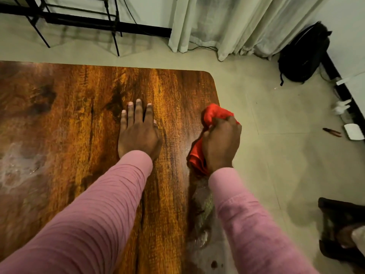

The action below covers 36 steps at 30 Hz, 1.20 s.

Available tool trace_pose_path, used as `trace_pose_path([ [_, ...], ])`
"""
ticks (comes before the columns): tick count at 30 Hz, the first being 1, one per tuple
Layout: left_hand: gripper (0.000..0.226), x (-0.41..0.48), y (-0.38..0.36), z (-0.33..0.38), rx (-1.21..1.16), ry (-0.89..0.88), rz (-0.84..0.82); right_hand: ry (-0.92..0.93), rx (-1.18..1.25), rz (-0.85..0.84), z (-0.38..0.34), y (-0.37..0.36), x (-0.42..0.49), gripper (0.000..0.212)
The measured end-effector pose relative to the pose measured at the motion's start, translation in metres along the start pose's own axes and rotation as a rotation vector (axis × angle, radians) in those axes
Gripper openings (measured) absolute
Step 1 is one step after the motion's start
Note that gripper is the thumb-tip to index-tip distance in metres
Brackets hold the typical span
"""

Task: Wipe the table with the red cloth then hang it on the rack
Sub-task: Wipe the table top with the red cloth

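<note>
A wooden table fills the left and middle of the head view, its right edge running down past my right arm. My left hand lies flat on the tabletop with straight fingers. My right hand grips the bunched red cloth at the table's right edge; cloth shows above the knuckles and hangs below the wrist. A black metal rack stands on the floor beyond the table at the upper left, only its lower bars in view.
Pale curtains hang at the back. A black backpack leans in the right corner. Small white items and a tool lie on the tiled floor at right. A dark stool stands at lower right.
</note>
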<state>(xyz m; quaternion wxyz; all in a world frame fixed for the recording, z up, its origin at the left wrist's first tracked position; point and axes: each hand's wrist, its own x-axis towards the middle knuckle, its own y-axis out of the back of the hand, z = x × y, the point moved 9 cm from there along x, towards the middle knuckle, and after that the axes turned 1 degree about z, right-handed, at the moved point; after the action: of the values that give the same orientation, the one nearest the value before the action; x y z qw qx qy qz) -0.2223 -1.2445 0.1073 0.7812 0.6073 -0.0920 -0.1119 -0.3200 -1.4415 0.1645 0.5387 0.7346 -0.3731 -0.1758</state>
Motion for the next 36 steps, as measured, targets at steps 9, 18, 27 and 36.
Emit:
trace_pose_path([
  [9,0.056,-0.001,0.004,0.003,0.012,-0.008,-0.015,0.510,0.092,-0.220,-0.008,-0.003,-0.045,0.030],
  [18,0.064,0.001,0.003,0.005,-0.017,-0.013,-0.007,0.201,0.100,-0.067,0.000,0.005,-0.069,0.028],
  [27,0.067,0.001,0.002,0.003,-0.011,-0.030,0.001,0.082,0.042,-0.048,0.048,0.024,-0.060,0.030],
  [36,0.067,-0.001,0.004,0.005,-0.016,-0.027,0.011,0.503,0.119,-0.255,0.014,0.021,-0.140,0.030],
])
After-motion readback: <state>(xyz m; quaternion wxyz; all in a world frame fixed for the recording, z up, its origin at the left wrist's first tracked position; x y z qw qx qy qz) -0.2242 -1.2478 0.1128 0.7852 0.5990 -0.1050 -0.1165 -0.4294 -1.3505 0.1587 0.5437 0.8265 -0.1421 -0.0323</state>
